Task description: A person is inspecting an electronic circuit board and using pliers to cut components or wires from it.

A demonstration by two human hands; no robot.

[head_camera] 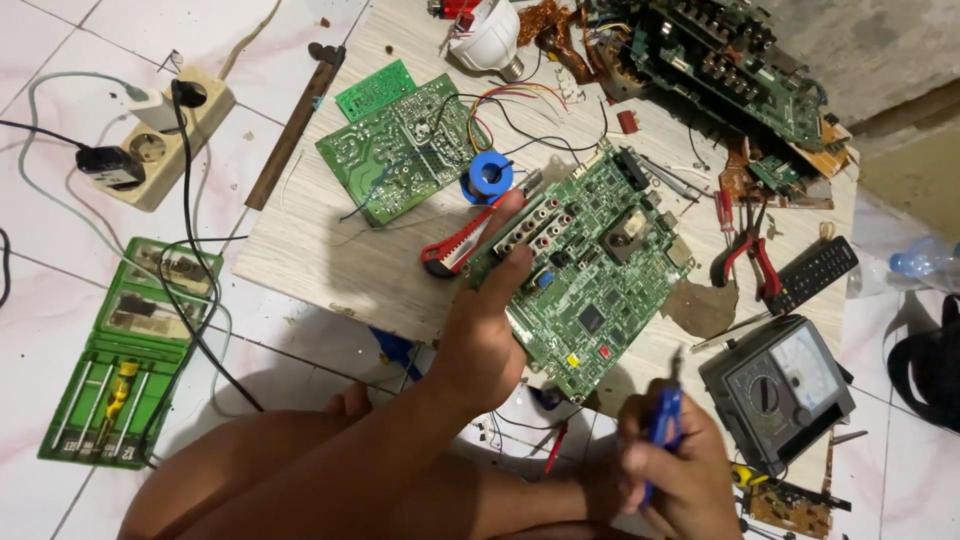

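A green circuit board [590, 265] is seen lying flat on the wooden desk [330, 265], turned at a slant: its long axis runs from the near right corner up toward the far left, and its row of round jacks faces left along the upper-left edge. The left hand [487, 325] is laid on that near left edge, fingers curled over the jacks and gripping the board. The right hand [668, 470] is closed around a blue-handled tool [663, 425], held upright just off the board's near corner, its tip pointing up and away from the person.

A red-handled cutter [455, 250] is found touching the board's left end, with a blue ring coil [490, 177] just beyond it. A second green board [400, 150] lies farther left, solder side up, with coloured wires trailing from it. To the right, red pliers [757, 260], a black remote [812, 273] and an analogue meter [778, 390] are set close together, the meter nearest the right hand. A large populated board [730, 65] is piled at the far edge beside a white bulb [490, 37]. On the tiled floor [50, 330] to the left, a power strip [170, 135] and a green tool case [130, 350] are placed.
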